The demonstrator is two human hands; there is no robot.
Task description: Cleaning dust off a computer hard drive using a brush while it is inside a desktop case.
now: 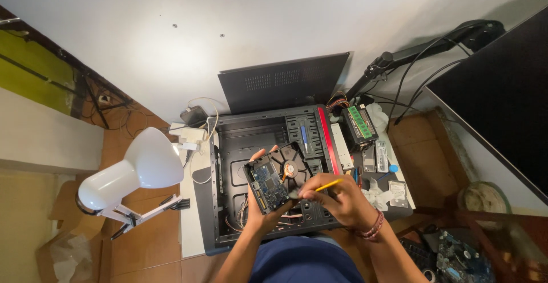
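Observation:
My left hand (260, 211) holds a hard drive (268, 186) from below, its blue circuit board facing up, above an open black computer case (228, 146) lying on its side. My right hand (337, 200) grips a yellow-handled screwdriver (326, 186) with its tip at the drive's right edge. A black case fan (292, 166) with an orange hub sits in the case just behind the drive.
A white desk lamp (140, 172) stands at the left. The case's side panel (282, 80) leans on the wall. A green memory stick (361, 122), small drives and parts lie to the right. A dark monitor (502, 100) on an arm fills the right side. A circuit board (465, 260) lies at the lower right.

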